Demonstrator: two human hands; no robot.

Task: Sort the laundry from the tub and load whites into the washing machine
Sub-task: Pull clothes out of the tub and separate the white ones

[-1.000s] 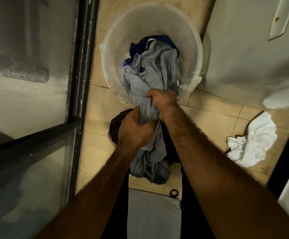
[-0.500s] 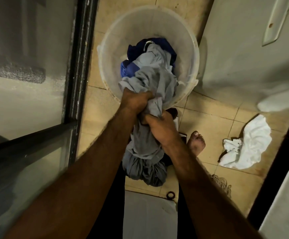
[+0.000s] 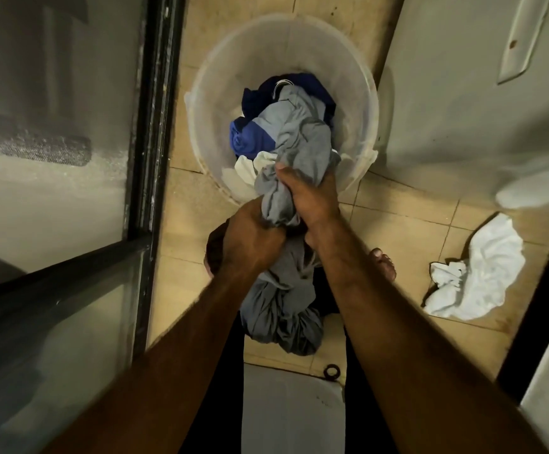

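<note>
Status: early in the sort, nothing seen loaded. No washer positively identified in view.

Floor (image 3: 397,231): 2 piles, by my read. White cloth (image 3: 483,273) lies well right of the tub, likely the whites pile. Dark item (image 3: 214,253) lies just below the tub, mostly hidden by the left hand, likely the coloureds pile.

Tub (image 3: 207,132): not empty. Blue garment (image 3: 247,136) at its left side, white piece (image 3: 247,165) at the near wall, both under or beside the grey.

Grey garment (image 3: 299,139): the item in hand. Twisted into a rope, with its long axis running from the tub interior straight toward the person. Far end is in the tub, middle crosses the near rim, near end hangs bunched between the legs, close to the floor.

Right hand (image 3: 309,198): fingers clamped round the grey at the rim.
Left hand (image 3: 250,237): fingers clamped round it just below, touching the right.

Left to do: clear the grey, sort the blue and white, then load the whites.
</note>
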